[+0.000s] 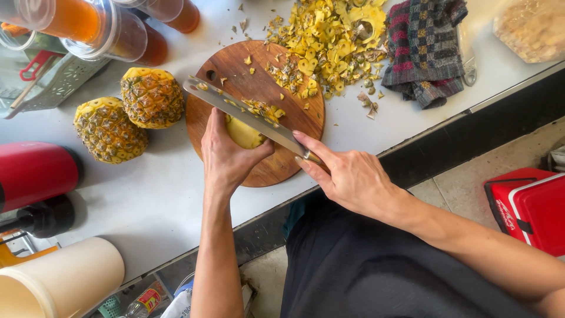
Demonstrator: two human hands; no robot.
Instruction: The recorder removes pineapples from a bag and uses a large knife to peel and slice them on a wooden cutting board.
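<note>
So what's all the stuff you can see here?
pineapples: two, yellow-brown with rind on, on the table left of the board
board: one, round brown wood, table middle
peeled pineapple: one, yellow, on the board in the left hand
knife: one, long steel blade, across the peeled pineapple
peelings: a heap, yellow, behind the board
cloth: one, dark checked, right of the peelings
cups: several, clear with orange drink, top left
flask: one, red, left edge
jug: one, cream, bottom left
cooler: one, red, on the floor at right
table: one, pale grey
left hand: grips the peeled pineapple
right hand: holds the knife
</note>
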